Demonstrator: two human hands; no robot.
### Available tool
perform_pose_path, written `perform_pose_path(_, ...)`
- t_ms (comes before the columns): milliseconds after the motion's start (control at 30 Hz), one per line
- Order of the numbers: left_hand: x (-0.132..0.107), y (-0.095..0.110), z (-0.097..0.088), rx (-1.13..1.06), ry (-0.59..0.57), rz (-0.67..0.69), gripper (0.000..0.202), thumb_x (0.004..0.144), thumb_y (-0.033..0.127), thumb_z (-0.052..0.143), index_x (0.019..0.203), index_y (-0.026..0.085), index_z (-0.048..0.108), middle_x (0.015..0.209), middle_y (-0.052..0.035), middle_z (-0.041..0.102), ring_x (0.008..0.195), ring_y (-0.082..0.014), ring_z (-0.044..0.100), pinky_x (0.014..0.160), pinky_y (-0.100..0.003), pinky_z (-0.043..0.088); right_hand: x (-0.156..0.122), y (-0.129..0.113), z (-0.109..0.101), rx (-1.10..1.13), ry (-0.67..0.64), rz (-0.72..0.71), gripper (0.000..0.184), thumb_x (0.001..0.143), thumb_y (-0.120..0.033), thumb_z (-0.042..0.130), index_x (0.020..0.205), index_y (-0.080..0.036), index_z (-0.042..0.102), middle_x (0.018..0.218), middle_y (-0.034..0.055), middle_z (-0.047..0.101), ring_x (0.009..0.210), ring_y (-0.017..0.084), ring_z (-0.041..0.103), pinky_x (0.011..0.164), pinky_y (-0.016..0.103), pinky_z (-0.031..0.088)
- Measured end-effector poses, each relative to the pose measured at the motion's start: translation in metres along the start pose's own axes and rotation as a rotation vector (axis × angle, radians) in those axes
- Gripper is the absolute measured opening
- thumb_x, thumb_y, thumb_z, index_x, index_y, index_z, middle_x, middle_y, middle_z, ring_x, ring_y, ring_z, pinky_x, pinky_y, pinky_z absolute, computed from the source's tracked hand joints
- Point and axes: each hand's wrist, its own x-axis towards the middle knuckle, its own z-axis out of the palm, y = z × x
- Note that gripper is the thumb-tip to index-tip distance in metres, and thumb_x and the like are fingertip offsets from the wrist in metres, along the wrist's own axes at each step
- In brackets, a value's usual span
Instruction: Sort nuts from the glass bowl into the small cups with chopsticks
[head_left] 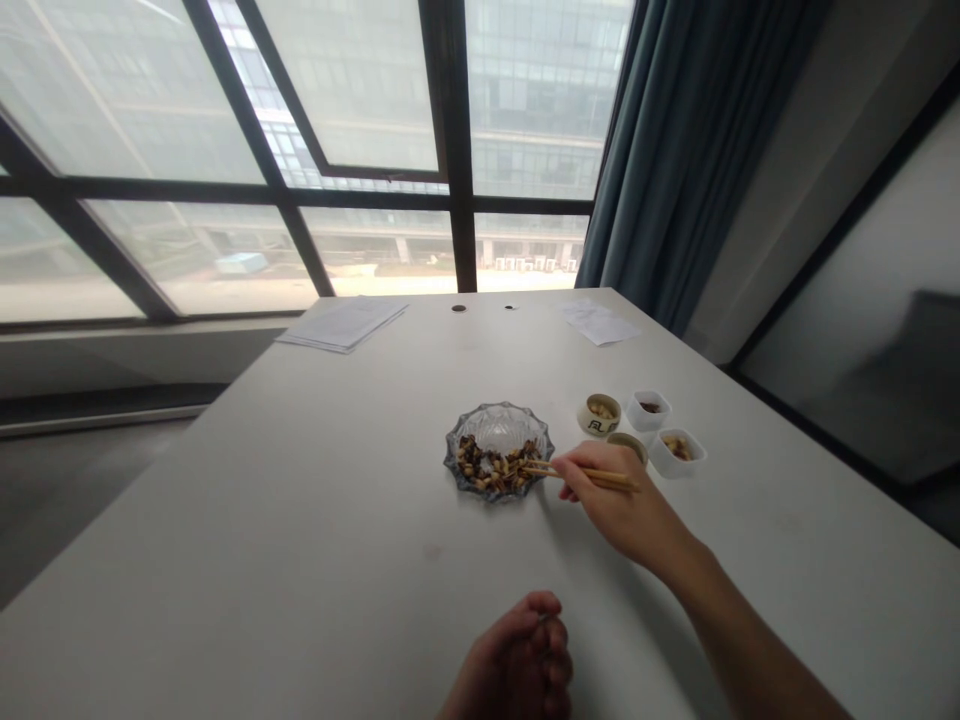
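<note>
My right hand (615,505) grips a pair of wooden chopsticks (581,473), their tips reaching into a scalloped glass dish (499,432) that holds a mix of nuts and dark beans along its near side. My left hand (525,660) rests on the white table (300,520) near the bottom edge, fingers curled into a loose fist with nothing visible in it. Just right of the dish stand several small cups: a round cream one with nuts (599,413), a white one with dark bits (649,409), another white one with nuts (677,451), and one partly hidden behind my right hand (628,443).
Sheets of paper (343,324) lie at the far left of the table and another sheet (600,322) at the far right. Two small dark spots (459,308) mark the far edge. Large windows and a dark curtain (675,160) stand behind.
</note>
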Motion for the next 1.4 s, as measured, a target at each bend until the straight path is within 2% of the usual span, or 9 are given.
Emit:
perform_pose_path(333, 0.003, -0.001, -0.008, 0.041, -0.043, 0.019, 0.016, 0.086, 0.026, 0.07, 0.101, 0.02, 0.067, 0.082, 0.0002, 0.069, 0.067, -0.0116, 0.062, 0.058, -0.025, 0.03, 0.002, 0.011, 0.004, 0.055, -0.03, -0.025, 0.033, 0.1, -0.035, 0.056, 0.078, -0.019, 0.074, 0.078, 0.004, 0.073, 0.073, 0.017, 0.067, 0.068, 0.027, 0.047)
perform_pose_path(600, 0.004, -0.002, -0.01, 0.053, -0.044, 0.033, 0.017, 0.086, 0.027, 0.07, 0.101, 0.02, 0.066, 0.081, 0.0007, 0.068, 0.066, -0.0113, 0.063, 0.058, -0.025, 0.029, 0.003, 0.02, 0.009, 0.109, -0.028, 0.013, 0.045, 0.101, -0.047, 0.051, 0.078, -0.017, 0.075, 0.076, 0.0064, 0.074, 0.072, 0.019, 0.07, 0.067, 0.028, 0.054)
perform_pose_path(767, 0.004, -0.002, -0.007, 0.071, -0.052, 0.05, 0.017, 0.085, 0.028, 0.072, 0.099, 0.019, 0.067, 0.079, 0.0002, 0.068, 0.065, -0.0116, 0.062, 0.057, -0.024, 0.03, 0.004, 0.027, 0.014, 0.201, 0.07, 0.075, 0.052, 0.099, -0.055, 0.052, 0.071, -0.016, 0.072, 0.074, 0.0087, 0.075, 0.07, 0.022, 0.073, 0.066, 0.032, 0.06)
perform_pose_path(967, 0.004, -0.001, -0.008, 0.077, -0.043, 0.05, 0.017, 0.085, 0.027, 0.073, 0.099, 0.019, 0.068, 0.079, -0.0001, 0.068, 0.064, -0.0114, 0.063, 0.059, -0.024, 0.034, 0.008, 0.033, 0.013, 0.358, 0.223, 0.165, 0.049, 0.09, -0.061, 0.064, 0.081, -0.014, 0.076, 0.074, 0.0109, 0.077, 0.066, 0.025, 0.076, 0.062, 0.032, 0.063)
perform_pose_path(1067, 0.004, 0.001, -0.011, 0.087, -0.051, 0.061, 0.017, 0.086, 0.027, 0.072, 0.099, 0.018, 0.067, 0.079, -0.0006, 0.067, 0.065, -0.0108, 0.062, 0.063, -0.024, 0.035, 0.01, 0.03, -0.004, 0.439, 0.329, 0.216, 0.051, 0.085, -0.064, 0.069, 0.082, -0.013, 0.076, 0.077, 0.0135, 0.078, 0.066, 0.026, 0.077, 0.061, 0.032, 0.065)
perform_pose_path(1200, 0.005, 0.002, -0.014, 0.095, -0.036, 0.068, 0.017, 0.087, 0.025, 0.07, 0.101, 0.017, 0.064, 0.082, -0.0024, 0.066, 0.073, -0.0121, 0.062, 0.071, -0.025, 0.038, 0.012, 0.033, -0.049, 0.448, 0.569, 0.197, 0.051, 0.082, -0.064, 0.072, 0.08, -0.013, 0.077, 0.073, 0.0141, 0.077, 0.063, 0.026, 0.077, 0.059, 0.03, 0.066)
perform_pose_path(1300, 0.006, 0.001, -0.016, 0.108, -0.035, 0.08, 0.019, 0.086, 0.026, 0.071, 0.1, 0.017, 0.064, 0.079, -0.002, 0.064, 0.07, -0.0118, 0.06, 0.071, -0.025, 0.038, 0.014, 0.049, -0.085, 0.415, 0.792, 0.176, 0.048, 0.083, -0.06, 0.073, 0.078, -0.013, 0.075, 0.071, 0.0129, 0.076, 0.061, 0.024, 0.076, 0.058, 0.027, 0.066)
perform_pose_path(1400, 0.008, 0.002, -0.017, 0.115, -0.003, 0.077, 0.02, 0.083, 0.027, 0.075, 0.098, 0.017, 0.065, 0.075, -0.0003, 0.062, 0.065, -0.0099, 0.058, 0.069, -0.024, 0.037, 0.017, 0.071, -0.108, 0.409, 0.973, 0.177, 0.046, 0.084, -0.057, 0.073, 0.073, -0.012, 0.072, 0.07, 0.0121, 0.075, 0.057, 0.021, 0.075, 0.058, 0.023, 0.065)
